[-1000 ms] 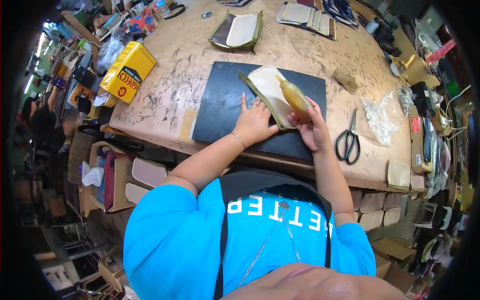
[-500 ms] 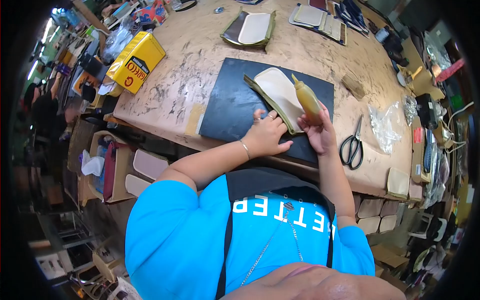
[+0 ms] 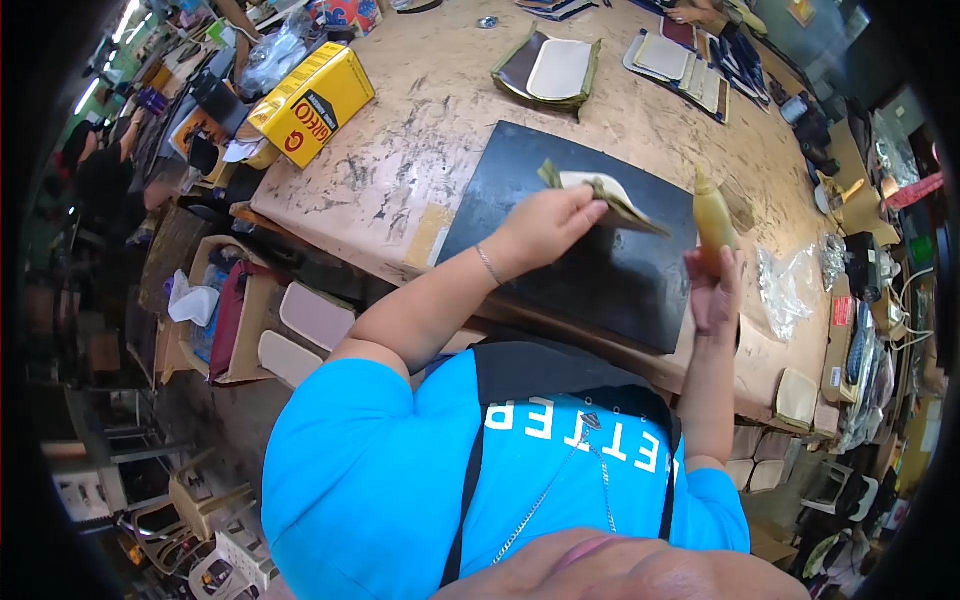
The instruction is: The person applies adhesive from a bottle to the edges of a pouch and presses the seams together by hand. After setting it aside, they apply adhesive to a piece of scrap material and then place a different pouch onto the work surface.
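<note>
My left hand (image 3: 562,222) grips a small pale panel with olive fabric edges (image 3: 632,208), lifted and tilted over a black board (image 3: 600,270) on the table. The thumb and fingers are closed on its near side. To the right, beyond the board's right edge, my right hand (image 3: 716,285) holds an upright squeeze bottle of yellowish liquid (image 3: 713,220) by its lower part, nozzle up.
A yellow box (image 3: 315,105) stands at the table's left (image 3: 390,180). Another olive-edged panel (image 3: 560,70) and stacked panels (image 3: 680,68) lie at the back. Clear plastic (image 3: 783,290) lies right. Another person's hand (image 3: 700,14) shows at the far edge.
My left hand has lifted the panel off the board and moved up and right. My right hand has moved right with the bottle, away from the panel, now covering most of the scissors. The view has shifted.
</note>
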The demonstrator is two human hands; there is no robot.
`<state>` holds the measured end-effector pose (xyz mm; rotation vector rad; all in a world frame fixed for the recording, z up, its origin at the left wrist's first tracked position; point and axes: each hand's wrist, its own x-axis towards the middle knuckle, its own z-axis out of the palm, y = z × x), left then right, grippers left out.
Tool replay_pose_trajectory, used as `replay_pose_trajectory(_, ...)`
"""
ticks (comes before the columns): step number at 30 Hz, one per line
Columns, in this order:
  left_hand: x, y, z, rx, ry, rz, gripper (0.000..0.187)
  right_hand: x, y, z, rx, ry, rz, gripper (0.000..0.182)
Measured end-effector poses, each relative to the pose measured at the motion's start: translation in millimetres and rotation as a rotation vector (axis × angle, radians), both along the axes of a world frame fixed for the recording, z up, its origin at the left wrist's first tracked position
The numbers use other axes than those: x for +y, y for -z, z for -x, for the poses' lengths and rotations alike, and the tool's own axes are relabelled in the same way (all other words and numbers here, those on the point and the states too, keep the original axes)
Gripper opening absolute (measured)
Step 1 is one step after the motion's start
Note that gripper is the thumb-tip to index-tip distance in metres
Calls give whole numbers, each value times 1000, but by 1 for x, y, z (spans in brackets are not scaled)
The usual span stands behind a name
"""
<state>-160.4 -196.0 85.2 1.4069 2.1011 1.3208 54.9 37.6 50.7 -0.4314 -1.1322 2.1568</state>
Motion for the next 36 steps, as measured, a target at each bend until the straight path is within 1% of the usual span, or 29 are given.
replay_pose_trajectory(2, -13, -12, 8, -300, 29, -217, 27, 2, -26, 3, -138, 217, -362, 49)
replay_pose_trajectory(3, -17, -19, 9, -473, 105, -307, 28, 13, -25, 0, -173, 315, -535, 54)
replay_pose_trajectory(4, -21, -26, 9, -645, 181, -399, 31, 15, -34, -2, -105, 338, -603, 50)
replay_pose_trajectory(5, -26, -32, 8, -816, 257, -490, 36, 14, -44, -6, 68, 253, -461, 48)
replay_pose_trajectory(6, -33, -38, 7, -859, 312, -472, 42, 8, -57, -10, 237, 164, -316, 46)
replay_pose_trajectory(7, -40, -43, 5, -902, 367, -454, 49, 12, -61, -15, 342, 47, -272, 44)
replay_pose_trajectory(8, -45, -45, 4, -945, 423, -433, 58, 12, -65, -16, 269, 90, -317, 44)
replay_pose_trajectory(10, -48, -40, 2, -894, 515, -399, 77, 10, -75, -17, 119, 179, -404, 45)
replay_pose_trajectory(11, -49, -38, 2, -867, 562, -383, 86, 7, -77, -16, 5, 259, -512, 46)
replay_pose_trajectory(14, -53, -50, 0, -786, 608, -279, 104, 3, -81, -18, 139, 166, -390, 48)
replay_pose_trajectory(17, -55, -51, -3, -770, 619, -241, 114, 0, -82, -21, 48, 282, -519, 50)
replay_pose_trajectory(20, -53, -54, -8, -783, 622, -278, 109, 0, -96, -29, 186, 199, -477, 51)
replay_pose_trajectory(21, -51, -56, -9, -768, 622, -261, 109, 0, -103, -33, 303, 84, -357, 53)
replay_pose_trajectory(24, -46, -58, -14, -742, 635, -213, 107, -5, -118, -32, 275, 189, -541, 56)
replay_pose_trajectory(25, -46, -59, -17, -744, 642, -202, 107, -1, -119, -34, 154, 322, -713, 57)
replay_pose_trajectory(26, -45, -60, -20, -747, 653, -188, 106, -1, -121, -35, 236, 282, -687, 59)
replay_pose_trajectory(28, -42, -56, -23, -782, 683, -166, 105, -22, -144, -23, 398, 206, -637, 62)
replay_pose_trajectory(31, -38, -54, -32, -817, 697, -148, 104, -32, -162, -20, 400, 39, -578, 67)
replay_pose_trajectory(34, -39, -58, -35, -786, 699, -112, 102, -26, -166, -16, 277, -9, -759, 77)
replay_pose_trajectory(36, -40, -60, -37, -779, 706, -120, 101, -25, -169, -11, 248, -72, -756, 79)
